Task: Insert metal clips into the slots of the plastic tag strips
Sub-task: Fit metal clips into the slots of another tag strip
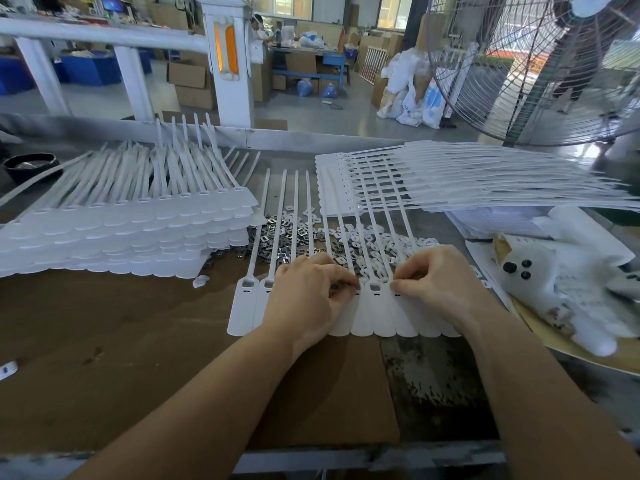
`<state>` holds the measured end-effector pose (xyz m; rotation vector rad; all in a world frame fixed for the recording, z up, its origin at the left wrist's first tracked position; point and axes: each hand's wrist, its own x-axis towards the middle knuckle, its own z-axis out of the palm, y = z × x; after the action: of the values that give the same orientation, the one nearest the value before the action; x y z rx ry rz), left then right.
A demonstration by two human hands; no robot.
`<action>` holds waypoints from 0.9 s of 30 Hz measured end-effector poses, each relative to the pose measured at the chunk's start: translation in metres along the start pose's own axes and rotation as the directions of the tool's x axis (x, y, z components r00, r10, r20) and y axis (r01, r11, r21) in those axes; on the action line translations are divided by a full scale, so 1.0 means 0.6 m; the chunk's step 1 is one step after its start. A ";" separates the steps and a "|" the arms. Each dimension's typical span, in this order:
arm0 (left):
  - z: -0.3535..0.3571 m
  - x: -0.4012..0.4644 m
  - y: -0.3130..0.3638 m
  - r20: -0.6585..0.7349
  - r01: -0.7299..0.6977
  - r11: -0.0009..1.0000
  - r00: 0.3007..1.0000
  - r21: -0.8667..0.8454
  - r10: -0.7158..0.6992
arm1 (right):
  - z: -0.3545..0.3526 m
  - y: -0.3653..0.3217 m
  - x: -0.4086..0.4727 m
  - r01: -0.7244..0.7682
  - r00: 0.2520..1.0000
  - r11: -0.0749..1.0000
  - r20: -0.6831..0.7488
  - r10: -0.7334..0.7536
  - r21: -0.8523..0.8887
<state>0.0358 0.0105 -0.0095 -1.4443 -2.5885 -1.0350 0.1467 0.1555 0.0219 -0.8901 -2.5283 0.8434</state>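
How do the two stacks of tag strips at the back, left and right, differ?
The left stack is taller, its tag heads toward the person and its tails pointing away. The right stack is flatter, its tails fanning out to the right, past the table edge. Both are white plastic and lie behind the loose clips.
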 end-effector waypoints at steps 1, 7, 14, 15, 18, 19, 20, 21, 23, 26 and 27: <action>0.000 0.000 0.000 0.001 -0.001 1.000 1.000 -0.003 0.001 | 0.000 0.001 0.000 -0.011 1.000 1.000 -0.010 0.012 0.028; 0.001 0.000 -0.003 -0.008 -0.008 1.000 1.000 -0.016 0.008 | 0.003 0.000 0.002 -0.052 0.993 0.994 -0.101 0.061 0.096; 0.003 0.002 -0.003 -0.032 0.006 1.000 0.999 -0.013 -0.006 | 0.054 -0.022 -0.003 0.077 0.965 0.992 -0.243 -0.100 -0.100; 0.003 0.002 -0.003 -0.061 0.016 0.999 0.998 -0.033 -0.018 | 0.062 -0.023 -0.005 0.097 0.960 0.986 -0.251 -0.128 -0.134; 0.000 0.004 -0.003 -0.142 0.074 0.991 0.986 -0.108 -0.089 | 0.075 -0.018 -0.008 0.132 0.945 0.971 -0.270 -0.185 -0.201; -0.002 0.005 -0.004 -0.149 0.096 0.989 0.982 -0.114 -0.112 | 0.077 -0.016 -0.009 0.142 0.941 0.968 -0.275 -0.197 -0.209; -0.004 0.007 -0.006 -0.154 0.112 0.988 0.980 -0.108 -0.128 | 0.078 -0.013 -0.010 0.151 0.937 0.966 -0.280 -0.208 -0.212; -0.009 0.011 -0.009 -0.161 0.127 0.987 0.977 -0.095 -0.141 | 0.079 -0.012 -0.010 0.157 0.935 0.965 -0.282 -0.214 -0.211; -0.022 0.021 -0.018 -0.175 0.169 0.984 0.969 -0.050 -0.175 | 0.079 -0.009 -0.010 0.164 0.934 0.964 -0.282 -0.220 -0.207; -0.044 0.038 -0.040 -0.149 0.245 0.965 0.962 0.095 -0.229 | 0.081 -0.008 -0.010 0.170 0.932 0.960 -0.281 -0.230 -0.221; -0.049 0.043 -0.048 -0.136 0.266 0.953 0.959 0.143 -0.247 | 0.081 -0.008 -0.010 0.171 0.931 0.959 -0.282 -0.233 -0.227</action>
<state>-0.0095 0.0036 0.0059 -1.0015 -2.7507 -0.8752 0.1256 0.1279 -0.0130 -0.7331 -2.4009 0.3602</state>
